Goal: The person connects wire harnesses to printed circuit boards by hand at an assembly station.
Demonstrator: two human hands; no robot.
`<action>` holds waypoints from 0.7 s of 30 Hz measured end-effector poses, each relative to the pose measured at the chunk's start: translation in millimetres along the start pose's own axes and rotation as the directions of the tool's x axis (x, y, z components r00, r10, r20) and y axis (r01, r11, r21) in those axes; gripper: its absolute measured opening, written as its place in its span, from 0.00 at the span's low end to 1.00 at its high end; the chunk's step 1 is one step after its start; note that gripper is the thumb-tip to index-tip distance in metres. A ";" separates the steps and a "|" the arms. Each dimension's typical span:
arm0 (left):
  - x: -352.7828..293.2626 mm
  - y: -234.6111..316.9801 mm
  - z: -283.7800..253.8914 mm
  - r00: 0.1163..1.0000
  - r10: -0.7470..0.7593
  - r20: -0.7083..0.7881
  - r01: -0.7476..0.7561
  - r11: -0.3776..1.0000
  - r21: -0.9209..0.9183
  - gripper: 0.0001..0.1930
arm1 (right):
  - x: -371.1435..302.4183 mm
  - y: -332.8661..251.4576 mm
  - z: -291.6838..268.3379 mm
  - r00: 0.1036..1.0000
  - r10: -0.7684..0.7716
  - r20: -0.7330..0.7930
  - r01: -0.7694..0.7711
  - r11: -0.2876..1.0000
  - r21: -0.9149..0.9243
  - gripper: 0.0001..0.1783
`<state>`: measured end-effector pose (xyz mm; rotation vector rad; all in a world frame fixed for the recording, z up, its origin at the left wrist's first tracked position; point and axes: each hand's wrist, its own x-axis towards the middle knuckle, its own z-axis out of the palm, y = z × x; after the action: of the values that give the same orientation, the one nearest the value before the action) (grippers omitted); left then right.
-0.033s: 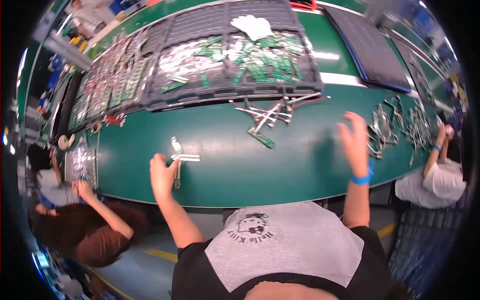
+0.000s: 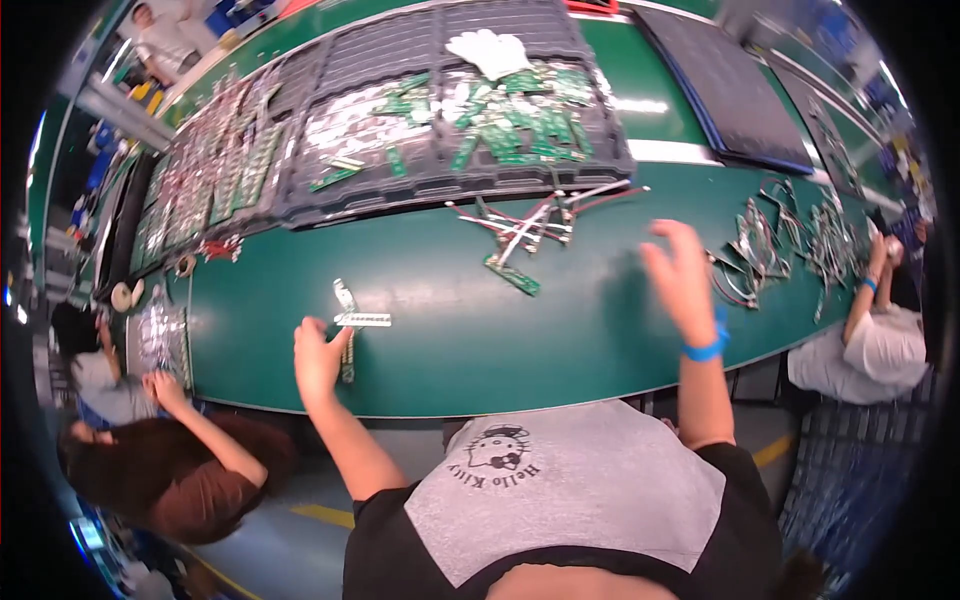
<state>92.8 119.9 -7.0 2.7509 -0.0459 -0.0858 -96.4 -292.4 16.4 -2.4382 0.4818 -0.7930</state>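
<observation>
My left hand (image 2: 318, 362) is low over the green table at the left, fingers partly curled and the thumb apart from them, with nothing seen held. Beside its thumb lie a few narrow circuit boards: a pale strip (image 2: 365, 320) lying crosswise, a whitish one (image 2: 344, 293) above it, and a dark one (image 2: 348, 362) partly behind the thumb. My right hand (image 2: 682, 275), with a blue wristband, hovers at the right, open and holding nothing. Between the hands, farther back, sits a green circuit board (image 2: 512, 276) by a small pile of boards with red and white wires (image 2: 535, 225).
Black trays (image 2: 400, 195) hold many green boards along the back, with a white glove (image 2: 490, 53) on top. Wired parts (image 2: 760, 245) lie in heaps at the right. A dark flat panel (image 2: 720, 90) is at the back right. Co-workers (image 2: 190, 450) sit at both sides.
My right hand has moved left, away from the wired heap at the right. My left hand stays beside the narrow boards. The whole view has shifted slightly.
</observation>
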 end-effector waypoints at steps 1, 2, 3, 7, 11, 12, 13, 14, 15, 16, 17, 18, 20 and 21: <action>5.4 -12.2 4.6 0.998 0.054 0.045 -0.055 0.998 0.024 0.22 | 2.9 -8.5 17.5 0.997 -0.020 0.081 0.014 0.997 0.078 0.13; 8.3 -14.9 6.7 0.995 0.049 0.085 -0.051 0.999 0.012 0.20 | 6.0 -14.5 35.5 0.981 0.034 0.191 -0.056 0.993 0.107 0.13; 9.0 -15.1 7.0 0.992 0.040 0.120 -0.041 0.999 0.007 0.19 | 10.1 -17.8 51.4 0.972 0.046 0.230 -0.064 0.995 0.072 0.12; 12.8 -4.0 12.0 0.984 0.015 0.178 0.000 0.996 -0.088 0.16 | 29.7 -6.9 93.8 1.000 0.018 -0.022 -0.017 0.999 0.051 0.12; 9.9 -6.1 15.8 0.991 0.032 0.129 -0.011 0.987 -0.163 0.14 | 36.6 2.6 99.5 0.993 0.118 0.011 -0.117 0.992 -0.040 0.13; 8.3 -9.2 15.9 0.992 0.042 0.118 -0.018 0.981 -0.192 0.14 | 38.2 -0.9 93.9 0.981 0.194 0.031 -0.192 0.980 -0.045 0.13; 8.1 -13.1 16.1 0.993 0.040 0.113 -0.018 0.981 -0.194 0.14 | 39.1 -2.4 90.2 0.962 0.269 0.051 -0.266 0.963 -0.052 0.14; 9.4 -15.4 16.7 0.993 0.067 0.101 -0.048 0.982 -0.184 0.14 | 37.8 5.6 91.3 0.965 0.257 0.050 -0.253 0.965 -0.063 0.14; 9.8 -15.7 16.9 0.992 0.094 0.089 -0.077 0.982 -0.173 0.13 | 38.3 11.7 91.2 0.963 0.263 0.050 -0.260 0.963 -0.066 0.14; 8.7 -13.8 17.4 0.991 0.097 0.095 -0.080 0.982 -0.171 0.13 | 39.1 17.0 90.6 0.973 0.224 0.048 -0.218 0.971 -0.099 0.14; 7.0 -4.7 15.7 0.995 0.055 0.081 -0.041 0.984 -0.172 0.14 | 40.4 20.5 90.6 0.982 0.181 0.048 -0.173 0.976 -0.131 0.15; 4.9 2.4 13.0 0.998 0.013 0.066 -0.001 0.985 -0.173 0.15 | 39.9 21.5 88.7 0.983 0.175 -0.056 -0.177 0.984 -0.033 0.15; -1.5 9.9 4.7 0.998 -0.036 0.051 0.041 0.993 -0.109 0.16 | 37.5 21.5 74.2 0.976 0.210 -0.057 -0.214 0.973 -0.086 0.16; -4.1 11.4 2.2 0.996 -0.086 0.030 0.088 0.995 -0.046 0.18 | 35.9 24.2 67.4 0.969 0.242 -0.059 -0.248 0.959 -0.137 0.17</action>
<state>88.4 108.7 -4.5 2.7037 0.0677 -0.1469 -31.0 -303.9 -28.5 -2.4313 0.8658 -0.7263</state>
